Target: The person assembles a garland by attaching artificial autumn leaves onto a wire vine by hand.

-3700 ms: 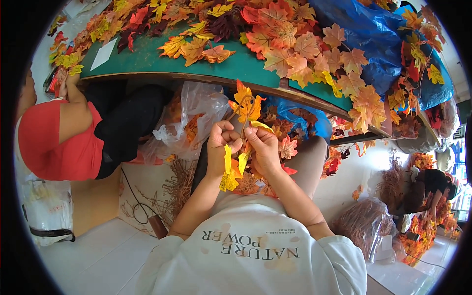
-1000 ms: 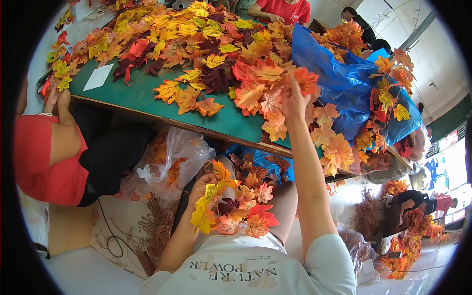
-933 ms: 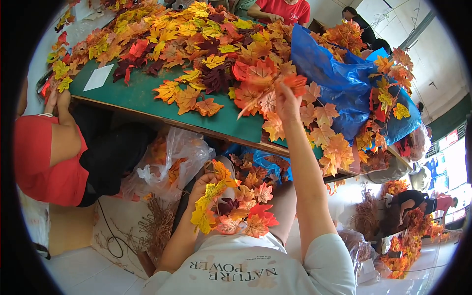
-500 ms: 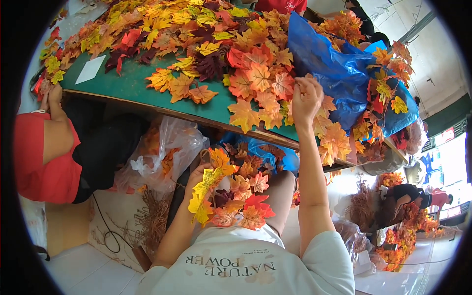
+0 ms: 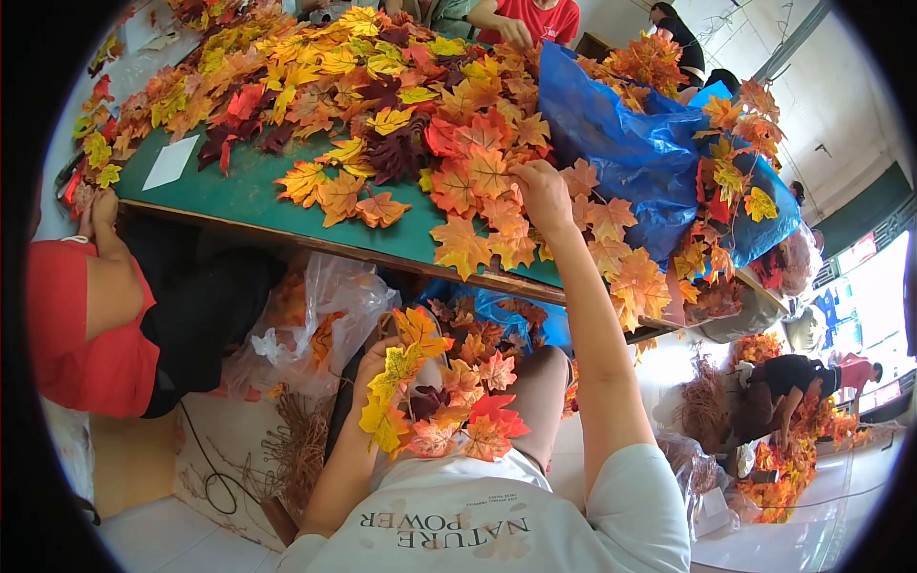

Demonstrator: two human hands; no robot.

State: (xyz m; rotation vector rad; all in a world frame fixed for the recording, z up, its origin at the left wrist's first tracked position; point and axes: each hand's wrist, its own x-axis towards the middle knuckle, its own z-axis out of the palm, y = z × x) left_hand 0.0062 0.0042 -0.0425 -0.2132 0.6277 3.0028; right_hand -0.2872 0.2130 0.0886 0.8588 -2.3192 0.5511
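Note:
My left hand (image 5: 374, 361), low over my lap, is closed on a garland of artificial maple leaves (image 5: 384, 417). Its yellow, orange, red and dark purple leaves curve in a ring across my shirt front and thigh. Over the near edge of the table, my right hand (image 5: 546, 199) reaches in with fingers pinched together at an orange artificial maple leaf (image 5: 488, 172). More orange and red leaves (image 5: 462, 246) lie around that hand, some of them overhanging the table edge. My fingertips partly hide where they meet the leaf.
A green-topped table (image 5: 248, 196) carries a broad heap of leaves (image 5: 315, 72) and a white card (image 5: 172, 163). Blue plastic sheeting (image 5: 616, 124) bunches at the right. A clear bag (image 5: 310, 310) stands below the table. Co-workers sit at left (image 5: 91, 325) and across the table (image 5: 540, 21).
My right hand has moved left and slightly down, from beside the blue plastic onto the orange leaves, its fingers closing. My left hand still holds the garland, shifted slightly. A person opposite shows more.

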